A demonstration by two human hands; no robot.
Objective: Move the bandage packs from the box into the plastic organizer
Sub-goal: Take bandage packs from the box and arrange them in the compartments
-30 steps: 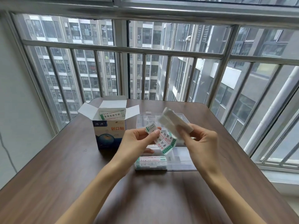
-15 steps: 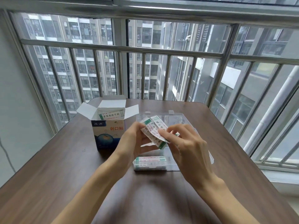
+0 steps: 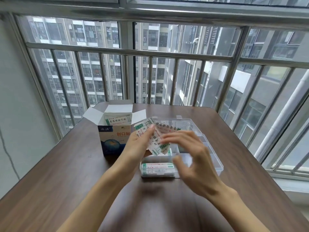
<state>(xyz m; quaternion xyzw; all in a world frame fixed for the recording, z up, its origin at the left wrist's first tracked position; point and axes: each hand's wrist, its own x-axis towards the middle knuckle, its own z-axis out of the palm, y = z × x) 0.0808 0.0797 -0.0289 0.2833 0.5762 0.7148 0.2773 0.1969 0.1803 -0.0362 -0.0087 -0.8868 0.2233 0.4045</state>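
Observation:
A blue and white bandage box [image 3: 113, 139] stands open on the brown table, with more packs [image 3: 117, 120] showing inside it. To its right lies the clear plastic organizer [image 3: 215, 163], lid open. My left hand [image 3: 138, 146] grips a fanned bundle of white and green bandage packs [image 3: 155, 141] above the organizer's left side. My right hand [image 3: 189, 158] hovers over the organizer, blurred, fingers spread, its fingertips at the bundle's right edge. A stack of packs [image 3: 158, 167] lies in the organizer's near left compartment.
The wooden table [image 3: 66, 181] stands against a balcony window with metal railings [image 3: 150, 52] behind it. A grey wall runs along the left. Bare tabletop lies in front of the organizer and to the left of the box.
My right hand let go of the white pack it held up and came down and left onto the bundle. The bundle in my left hand fanned out wider over the organizer.

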